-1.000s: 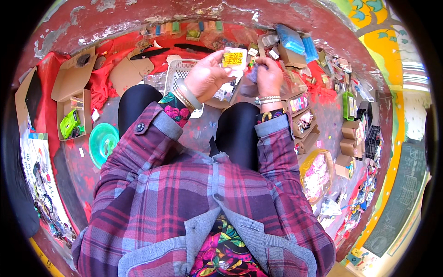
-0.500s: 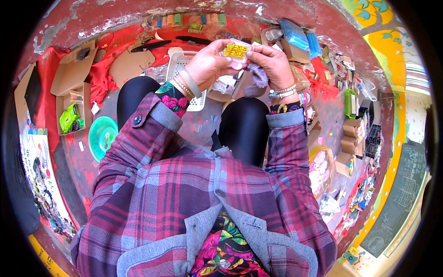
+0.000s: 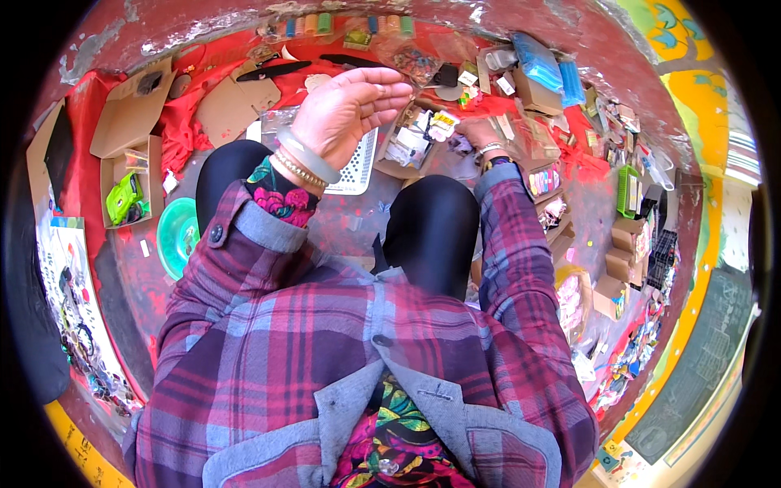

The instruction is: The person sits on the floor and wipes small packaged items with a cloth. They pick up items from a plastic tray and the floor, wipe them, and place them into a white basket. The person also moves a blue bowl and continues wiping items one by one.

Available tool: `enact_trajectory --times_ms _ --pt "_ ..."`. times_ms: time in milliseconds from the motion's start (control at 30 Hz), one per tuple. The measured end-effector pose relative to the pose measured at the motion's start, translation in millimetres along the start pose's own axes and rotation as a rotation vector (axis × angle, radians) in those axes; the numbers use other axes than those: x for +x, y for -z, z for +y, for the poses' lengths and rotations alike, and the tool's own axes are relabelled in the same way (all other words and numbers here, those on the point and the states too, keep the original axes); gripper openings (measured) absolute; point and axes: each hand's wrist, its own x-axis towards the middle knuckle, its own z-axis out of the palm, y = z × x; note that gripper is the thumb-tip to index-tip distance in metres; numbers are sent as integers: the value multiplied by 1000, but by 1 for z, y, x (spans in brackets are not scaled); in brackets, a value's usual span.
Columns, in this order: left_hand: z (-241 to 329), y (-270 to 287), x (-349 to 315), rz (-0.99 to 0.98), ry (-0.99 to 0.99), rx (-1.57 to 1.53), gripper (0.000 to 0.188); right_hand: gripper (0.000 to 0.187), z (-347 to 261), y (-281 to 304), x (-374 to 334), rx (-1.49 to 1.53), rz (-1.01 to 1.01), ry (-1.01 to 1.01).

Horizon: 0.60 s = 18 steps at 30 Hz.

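My left hand [image 3: 350, 110] is raised at upper middle with its fingers stretched out and nothing in it. Farther right and lower down, my right hand [image 3: 480, 134] pinches a small clear plastic box [image 3: 442, 124] with a yellow label by its edge. This box is over the right side of an open cardboard box [image 3: 392, 168] that contains white packets [image 3: 409, 145]. A fuzzy purple item [image 3: 462, 148] shows just below my right fingers; I cannot tell whether it is held.
A white perforated basket [image 3: 358, 175] stands left of the cardboard box. At left are a green bowl [image 3: 179, 236] and a cardboard box [image 3: 122, 163] with a lime-green toy. Blue plastic packs [image 3: 537, 63] lie at the far right; small cartons [image 3: 622, 260] line the right side.
Both hands were together on the small clear box. My left hand has let go and opened. My right hand has carried the box away and right, towards the cardboard box.
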Motion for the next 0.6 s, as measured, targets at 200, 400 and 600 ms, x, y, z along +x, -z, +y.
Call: enact_trajectory --times_ms 200,400,600 --pt "-1 -1 1 -9 48 1 27 35 15 -45 65 -330 -165 -146" --pt "0 1 2 2 49 -38 25 32 33 -69 83 -210 -16 -304" --pt "-7 0 4 -32 75 8 29 24 25 -15 -4 362 -31 -177"
